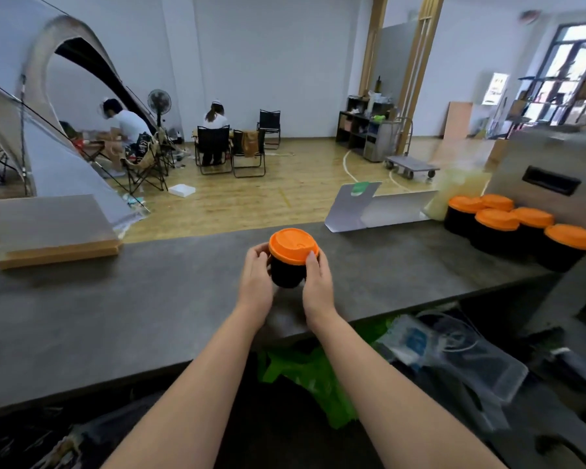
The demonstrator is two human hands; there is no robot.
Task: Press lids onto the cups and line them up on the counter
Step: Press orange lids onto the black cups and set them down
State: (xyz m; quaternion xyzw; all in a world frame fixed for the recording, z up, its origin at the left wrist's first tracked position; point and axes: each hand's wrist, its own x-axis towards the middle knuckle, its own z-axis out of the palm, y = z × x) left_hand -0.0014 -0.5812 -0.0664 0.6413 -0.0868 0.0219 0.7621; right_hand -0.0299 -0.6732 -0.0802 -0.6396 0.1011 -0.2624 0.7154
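At the left end of the grey worktop [122, 299] lies a flat cardboard box [53, 228]. Mid-worktop, the left hand [256, 277] and right hand [317, 275] grip a black cup [286, 274] from either side, fingers [258, 253] curled round its wall just under the orange lid [293, 245] seated on top; the cup's base seems to rest on the surface, though motion blur leaves that unsure. Its contents are hidden. Farther right stands a folded white card [359, 206], then five lidded black cups [518, 228] clustered together, touching.
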